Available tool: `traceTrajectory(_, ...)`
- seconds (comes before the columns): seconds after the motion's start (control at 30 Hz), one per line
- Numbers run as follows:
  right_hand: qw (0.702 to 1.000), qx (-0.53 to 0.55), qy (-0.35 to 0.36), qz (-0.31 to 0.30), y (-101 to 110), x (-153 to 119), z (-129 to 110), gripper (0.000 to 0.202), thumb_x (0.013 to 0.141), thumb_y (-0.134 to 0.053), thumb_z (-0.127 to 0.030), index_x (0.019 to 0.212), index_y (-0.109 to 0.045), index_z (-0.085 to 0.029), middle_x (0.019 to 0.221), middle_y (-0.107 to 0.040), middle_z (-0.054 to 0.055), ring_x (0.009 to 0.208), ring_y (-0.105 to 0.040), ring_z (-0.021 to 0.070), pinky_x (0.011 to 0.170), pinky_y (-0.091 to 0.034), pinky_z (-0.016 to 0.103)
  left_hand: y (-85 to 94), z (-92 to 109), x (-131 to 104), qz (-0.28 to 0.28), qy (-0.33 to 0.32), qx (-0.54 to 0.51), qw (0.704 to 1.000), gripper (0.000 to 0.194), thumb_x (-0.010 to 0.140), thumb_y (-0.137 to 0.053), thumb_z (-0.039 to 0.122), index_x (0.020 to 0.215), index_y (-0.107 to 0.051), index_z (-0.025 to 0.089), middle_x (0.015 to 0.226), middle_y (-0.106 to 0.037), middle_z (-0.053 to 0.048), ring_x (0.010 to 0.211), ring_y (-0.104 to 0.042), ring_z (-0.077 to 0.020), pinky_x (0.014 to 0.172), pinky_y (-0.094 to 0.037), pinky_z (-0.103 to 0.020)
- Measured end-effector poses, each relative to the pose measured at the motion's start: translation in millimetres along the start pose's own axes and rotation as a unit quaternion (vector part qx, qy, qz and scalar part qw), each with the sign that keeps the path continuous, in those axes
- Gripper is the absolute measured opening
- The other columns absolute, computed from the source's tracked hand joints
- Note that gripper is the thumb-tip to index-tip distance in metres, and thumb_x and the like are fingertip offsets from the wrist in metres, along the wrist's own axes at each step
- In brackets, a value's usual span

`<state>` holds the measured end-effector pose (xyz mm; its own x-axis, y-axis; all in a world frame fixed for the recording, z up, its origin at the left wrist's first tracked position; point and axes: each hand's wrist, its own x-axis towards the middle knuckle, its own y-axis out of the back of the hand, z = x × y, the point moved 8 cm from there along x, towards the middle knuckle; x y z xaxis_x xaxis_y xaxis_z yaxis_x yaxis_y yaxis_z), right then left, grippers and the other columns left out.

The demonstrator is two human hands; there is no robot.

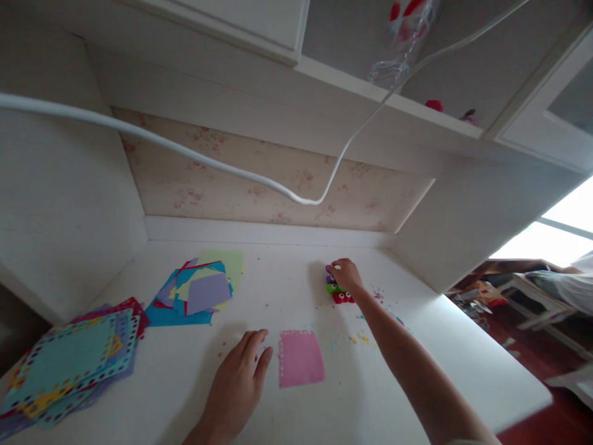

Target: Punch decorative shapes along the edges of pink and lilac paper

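Note:
A pink square of paper lies on the white tabletop, with small punched holes along its top and left edges. Just left of it is my left hand, palm down, its fingers loosely bent and apart, holding nothing. My right arm reaches across the table, and my right hand has its fingers closed on a small purple craft punch with a cartoon eye. Nearer to me, beside it, stand a green craft punch and a red one with eyes. My fingers partly cover the purple punch.
Left of centre lies a pile of plain coloured paper. At the far left is a stack of hole-edged sheets. Punched confetti dots the tabletop. A white cable hangs across, below an overhead cabinet.

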<state>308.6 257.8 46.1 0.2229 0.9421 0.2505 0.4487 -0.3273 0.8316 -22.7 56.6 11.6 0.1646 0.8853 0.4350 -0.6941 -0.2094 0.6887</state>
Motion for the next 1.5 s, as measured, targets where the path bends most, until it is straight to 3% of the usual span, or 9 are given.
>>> traceTrajectory(0.13,0.999,-0.051,-0.005,-0.011,-14,5,8,0.013,0.085,-0.069,-0.029,0.085,-0.074,-0.017,0.118,-0.068,0.014,0.112,-0.062,0.026,0.095,-0.048,0.038,-1.2,-9,1,-0.005,0.017,0.02,1.0,0.025,0.102,-0.042,0.034,0.12,-0.055,0.023,0.11,-0.071,-0.009,0.095,-0.072,-0.0231,0.083,-0.06,-0.037)
traceTrajectory(0.3,0.996,-0.074,-0.022,-0.035,-23,10,12,0.023,0.092,-0.066,-0.036,0.101,-0.067,-0.015,0.114,-0.067,0.008,0.106,-0.063,0.023,0.094,-0.05,0.046,-6.1,-8,1,-0.024,0.012,0.025,0.999,0.026,0.102,-0.041,0.034,0.118,-0.058,0.023,0.112,-0.07,-0.009,0.095,-0.072,-0.0222,0.083,-0.059,-0.035)
traceTrajectory(0.43,0.999,-0.045,-0.022,-0.007,-8,13,-1,0.02,0.084,-0.069,-0.031,0.093,-0.073,-0.014,0.113,-0.068,0.017,0.11,-0.061,0.0289,0.097,-0.045,0.042,-8.1,-6,3,-0.045,0.006,0.014,0.999,0.026,0.102,-0.04,0.032,0.116,-0.061,0.023,0.109,-0.07,-0.007,0.094,-0.071,-0.0202,0.08,-0.058,-0.031)
traceTrajectory(0.53,1.0,0.007,0.011,0.019,8,0,-22,0.029,0.087,-0.058,-0.034,0.106,-0.073,-0.017,0.119,-0.067,0.015,0.112,-0.06,0.0271,0.097,-0.043,0.036,-8.1,-4,5,-0.069,0.009,0.017,0.997,0.026,0.102,-0.038,0.03,0.11,-0.063,0.023,0.103,-0.071,-0.005,0.089,-0.07,-0.0195,0.079,-0.056,-0.031)
traceTrajectory(0.63,0.996,0.079,0.044,-0.003,7,-45,-43,0.032,0.091,-0.05,-0.041,0.102,-0.071,-0.02,0.091,-0.072,0.006,0.083,-0.065,0.0194,0.076,-0.047,0.029,-10.3,-3,5,-0.113,0.026,0.041,0.992,0.03,0.103,-0.036,0.027,0.091,-0.063,0.022,0.089,-0.07,-0.004,0.083,-0.069,-0.0196,0.076,-0.052,-0.031)
traceTrajectory(0.73,0.988,0.141,0.055,-0.039,-10,-117,-57,0.046,0.092,-0.047,-0.055,0.065,-0.06,-0.02,0.056,-0.053,-0.002,0.054,-0.049,0.0135,0.053,-0.036,0.025,-12.4,-1,4,-0.147,0.047,0.073,0.985,0.032,0.102,-0.038,0.027,0.081,-0.061,0.021,0.081,-0.07,-0.003,0.076,-0.068,-0.0192,0.069,-0.047,-0.03)
traceTrajectory(0.83,0.979,0.187,0.05,-0.067,-30,-183,-62,0.057,0.091,-0.046,-0.061,0.05,-0.036,-0.022,0.047,-0.029,-0.006,0.046,-0.031,0.01,0.046,-0.024,0.025,-15.5,2,3,-0.169,0.043,0.1,0.98,0.034,0.102,-0.039,0.028,0.078,-0.061,0.021,0.078,-0.071,-0.003,0.074,-0.068,-0.019,0.066,-0.044,-0.029)
traceTrajectory(0.93,0.972,0.222,0.04,-0.071,-41,-214,-60,0.058,0.092,-0.044,-0.061,0.051,-0.03,-0.022,0.05,-0.023,-0.006,0.047,-0.025,0.0094,0.047,-0.022,0.025,-18.6,3,1,-0.181,0.037,0.113,0.976,0.034,0.102,-0.04,0.031,0.078,-0.063,0.022,0.079,-0.072,-0.003,0.077,-0.069,-0.0193,0.067,-0.042,-0.029)
traceTrajectory(1.5,0.952,0.3,-0.026,-0.056,-50,-196,-36,0.056,0.085,-0.052,-0.065,0.053,-0.031,-0.023,0.053,-0.024,-0.006,0.051,-0.026,0.0107,0.049,-0.022,0.025,-21.4,1,8,-0.199,0.06,0.162,0.965,0.038,0.101,-0.042,0.035,0.077,-0.069,0.022,0.082,-0.075,-0.003,0.079,-0.07,-0.018,0.064,-0.037,-0.027)
